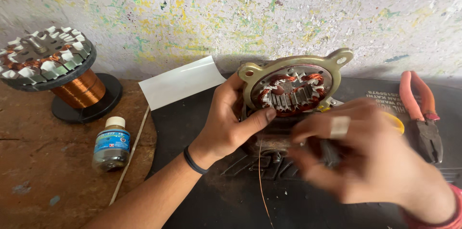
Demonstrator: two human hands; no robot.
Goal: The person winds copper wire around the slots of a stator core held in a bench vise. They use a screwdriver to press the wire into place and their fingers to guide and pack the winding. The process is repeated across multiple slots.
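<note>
A round motor stator (292, 87) with a brass-coloured flanged frame, steel teeth and copper windings stands tilted on a dark mat (231, 195). My left hand (226, 118) grips its left rim, thumb lying under the core. My right hand (358, 154) is blurred in front of the stator's lower right, fingers curled around something small and dark that I cannot make out; a pale band sits on one finger. A thin copper wire (260, 181) hangs down from the stator toward the near edge.
A spool of copper wire (79, 89) stands at the left with another stator core (43, 58) on top. A small bottle (111, 143), a thin stick (129, 154), a white sheet (182, 82) and orange-handled pliers (421, 113) lie around. A paint-flecked wall (240, 12) is behind.
</note>
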